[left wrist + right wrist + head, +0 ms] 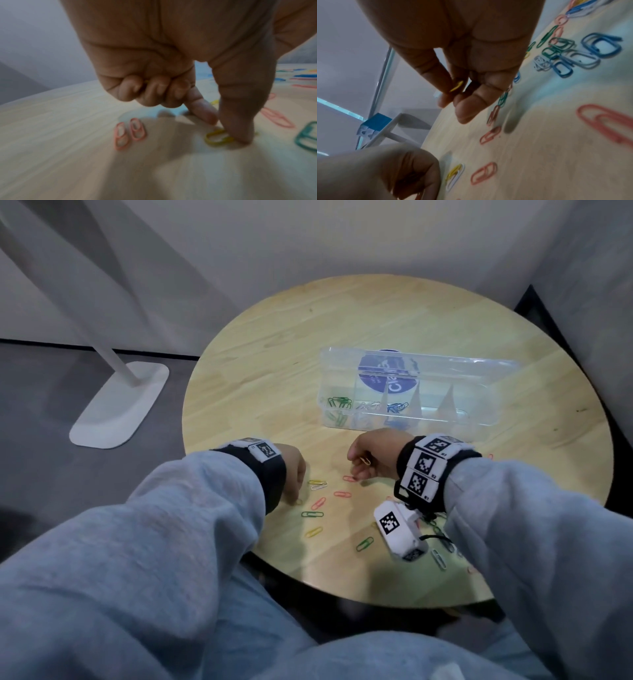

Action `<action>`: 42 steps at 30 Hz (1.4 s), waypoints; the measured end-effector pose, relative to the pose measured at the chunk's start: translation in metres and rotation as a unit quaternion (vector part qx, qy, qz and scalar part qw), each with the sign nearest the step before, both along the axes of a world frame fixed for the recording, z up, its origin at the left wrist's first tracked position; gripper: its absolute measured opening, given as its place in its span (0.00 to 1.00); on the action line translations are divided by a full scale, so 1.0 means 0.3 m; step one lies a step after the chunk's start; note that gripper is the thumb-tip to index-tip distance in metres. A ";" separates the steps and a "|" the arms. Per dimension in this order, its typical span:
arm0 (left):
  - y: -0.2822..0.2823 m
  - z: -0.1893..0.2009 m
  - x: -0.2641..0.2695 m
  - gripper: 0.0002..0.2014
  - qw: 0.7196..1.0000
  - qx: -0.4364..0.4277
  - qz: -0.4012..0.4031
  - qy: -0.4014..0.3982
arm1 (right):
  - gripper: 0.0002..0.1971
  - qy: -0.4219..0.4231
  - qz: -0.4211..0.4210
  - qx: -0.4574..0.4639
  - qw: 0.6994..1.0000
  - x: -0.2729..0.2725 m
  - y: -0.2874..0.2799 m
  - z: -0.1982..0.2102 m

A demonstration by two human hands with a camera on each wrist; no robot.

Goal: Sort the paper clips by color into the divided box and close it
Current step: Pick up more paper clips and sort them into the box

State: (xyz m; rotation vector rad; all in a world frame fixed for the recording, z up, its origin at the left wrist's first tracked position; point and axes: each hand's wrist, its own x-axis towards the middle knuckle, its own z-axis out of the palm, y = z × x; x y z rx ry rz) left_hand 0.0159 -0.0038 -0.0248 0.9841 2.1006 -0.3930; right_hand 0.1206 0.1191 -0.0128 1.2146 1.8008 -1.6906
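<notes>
The left hand (171, 65) pinched a yellow clip (217, 137) against the desk (445, 313); the right hand (375, 453) gripped another yellow clip (365, 460), the open divided box (411, 392) just beyond it.

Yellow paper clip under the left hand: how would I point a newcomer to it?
On the round wooden table, find the left hand at the near edge. Its thumb and forefinger pinch a yellow paper clip lying flat. The two clips beside it are pink.

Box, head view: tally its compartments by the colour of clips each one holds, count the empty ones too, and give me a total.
green clips: 1
white clips: 1
blue clips: 1
empty: 2
Total: 5 compartments in the box
</notes>
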 end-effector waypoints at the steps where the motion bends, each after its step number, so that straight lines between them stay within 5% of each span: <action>1: 0.002 -0.002 0.000 0.11 1.000 0.002 -0.002 0.004 | 0.14 -0.003 0.014 0.010 1.000 -0.005 -0.008 -0.006; 5: 0.001 -0.013 0.003 0.08 1.000 0.017 -0.012 0.014 | 0.05 0.034 0.171 0.137 0.975 -0.016 -0.060 -0.022; 9: -0.008 -0.012 -0.001 0.04 0.998 0.047 -0.029 0.027 | 0.10 0.000 0.327 0.321 0.889 -0.035 -0.118 -0.015; 14: -0.025 -0.004 -0.019 0.04 0.997 0.070 -0.012 0.009 | 0.09 -0.041 0.409 0.365 0.835 -0.073 -0.143 -0.018; 15: -0.029 -0.006 -0.022 0.06 0.998 0.068 -0.013 0.003 | 0.03 -0.034 0.405 0.366 0.837 -0.072 -0.136 -0.025; 18: -0.028 -0.009 -0.025 0.08 0.998 0.054 -0.027 -0.002 | 0.13 -0.031 0.375 0.339 0.862 -0.052 -0.111 -0.040; 21: -0.022 -0.010 -0.026 0.11 0.999 0.045 -0.022 -0.012 | 0.06 -0.021 0.334 0.331 0.882 -0.014 -0.082 -0.023; 25: -0.011 0.010 -0.008 0.08 0.998 0.048 0.025 -0.039 | 0.12 0.023 0.188 0.190 0.963 0.055 0.013 0.002; 33: 0.040 0.097 0.076 0.16 0.941 0.115 0.183 -0.262 | 0.14 0.095 -0.013 0.019 0.995 0.200 0.129 -0.014; 38: 0.065 0.113 0.150 0.17 0.945 0.103 0.220 -0.218 | 0.14 0.118 -0.066 -0.029 0.990 0.243 0.144 0.003; 42: 0.083 0.118 0.184 0.07 0.988 0.008 0.117 -0.099 | 0.15 0.083 -0.040 -0.001 0.996 0.258 0.136 0.008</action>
